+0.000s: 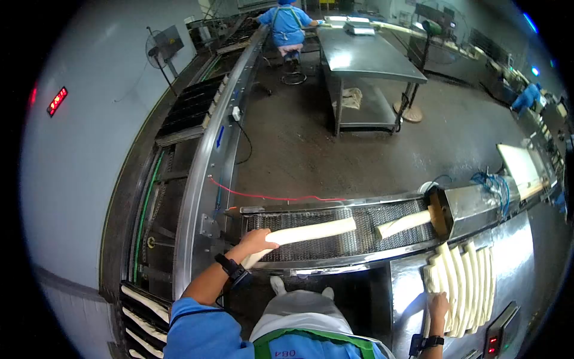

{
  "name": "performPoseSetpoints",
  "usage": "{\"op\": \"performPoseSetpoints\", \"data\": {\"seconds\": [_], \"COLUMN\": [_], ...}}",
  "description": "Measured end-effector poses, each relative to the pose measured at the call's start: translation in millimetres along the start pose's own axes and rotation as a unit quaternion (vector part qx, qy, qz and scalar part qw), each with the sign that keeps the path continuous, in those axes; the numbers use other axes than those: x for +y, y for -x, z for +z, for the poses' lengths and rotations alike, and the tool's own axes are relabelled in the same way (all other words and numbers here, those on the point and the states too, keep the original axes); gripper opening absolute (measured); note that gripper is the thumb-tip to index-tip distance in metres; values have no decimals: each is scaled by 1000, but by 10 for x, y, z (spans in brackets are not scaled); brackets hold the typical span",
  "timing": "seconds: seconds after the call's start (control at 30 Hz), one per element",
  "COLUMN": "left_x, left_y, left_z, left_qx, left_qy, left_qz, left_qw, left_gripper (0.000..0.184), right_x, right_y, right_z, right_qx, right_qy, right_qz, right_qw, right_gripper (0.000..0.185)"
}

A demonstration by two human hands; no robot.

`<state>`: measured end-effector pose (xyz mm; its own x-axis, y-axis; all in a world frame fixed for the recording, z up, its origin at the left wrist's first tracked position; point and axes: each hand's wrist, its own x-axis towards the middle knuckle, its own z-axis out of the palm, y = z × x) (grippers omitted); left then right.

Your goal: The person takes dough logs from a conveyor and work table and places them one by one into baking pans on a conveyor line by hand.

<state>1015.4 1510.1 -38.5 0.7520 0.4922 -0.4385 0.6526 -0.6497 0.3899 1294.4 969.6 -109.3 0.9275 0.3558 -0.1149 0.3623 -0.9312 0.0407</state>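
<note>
My left hand (257,241) is closed round a long pale dough roll (314,231) near its left end, over the mesh conveyor (293,251). A second dough roll (403,224) lies on the same mesh at the opening of a metal housing. My right hand (438,304) has its fingers bent at the left edge of a row of several dough rolls (463,287) on the steel table (520,251). Its fingers touch the leftmost roll, and whether they grip it is hard to tell.
Black trays (194,102) sit on a rail line at the left, and a tray with dough strips (140,323) is at the lower left. A person in blue (287,27) sits at the far end. A digital scale (501,329) stands at the lower right.
</note>
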Motion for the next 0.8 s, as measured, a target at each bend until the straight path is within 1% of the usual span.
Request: {"op": "performPoseSetpoints", "data": {"seconds": [0.03,0.07,0.1,0.13,0.17,0.2,0.23,0.27,0.3,0.33,0.37,0.43,0.5,0.57,0.63,0.7,0.77,0.8], "left_x": [-23,2,44,89,60,50,74,70,192,211,228,243,72,-24,-217,-535,-750,-923], "left_y": [-6,54,151,220,226,244,256,227,331,313,314,397,352,341,249,188,263,204], "left_z": [-83,-152,-212,-285,-297,-318,-404,-440,-575,-594,-646,-840,-1030,-1355,-1700,-2099,-2481,-2637], "left_qx": [-70,-95,-118,-121,-129,-149,-167,-153,-110,-84,-56,-12,23,126,233,346,457,511], "left_qy": [86,199,310,357,425,492,554,594,627,672,714,758,777,789,793,727,681,658], "left_qz": [-19,-37,-54,-47,-38,-16,9,23,39,44,48,47,51,65,111,183,131,132], "left_qw": [994,975,942,925,895,858,815,789,770,735,696,650,627,598,552,564,556,537], "left_gripper": [48,49,51,47,44,42,41,39,40,41,42,41,38,37,32,31,34,37], "right_x": [33,44,61,76,65,66,83,95,135,-19,-57,-48,-40,32,65,98,113,129], "right_y": [-9,-20,-14,-13,-14,-7,62,132,134,187,225,269,281,309,328,344,356,356], "right_z": [26,75,92,107,137,184,258,295,283,66,52,42,58,115,150,167,176,198], "right_qx": [14,31,34,31,28,21,25,53,79,65,59,52,51,51,52,51,45,43], "right_qy": [-6,-11,-10,-1,7,-10,-10,-34,-52,-53,-47,-49,-55,-56,-61,-68,-74,-80], "right_qz": [7,19,11,14,19,47,42,17,-11,-22,-24,-21,-19,-14,-11,-4,0,5], "right_qw": [1000,999,999,999,999,999,999,998,995,996,997,997,997,997,997,996,996,996], "right_gripper": [15,18,18,21,24,22,22,22,24,23,23,24,24,25,26,27,28,28]}}
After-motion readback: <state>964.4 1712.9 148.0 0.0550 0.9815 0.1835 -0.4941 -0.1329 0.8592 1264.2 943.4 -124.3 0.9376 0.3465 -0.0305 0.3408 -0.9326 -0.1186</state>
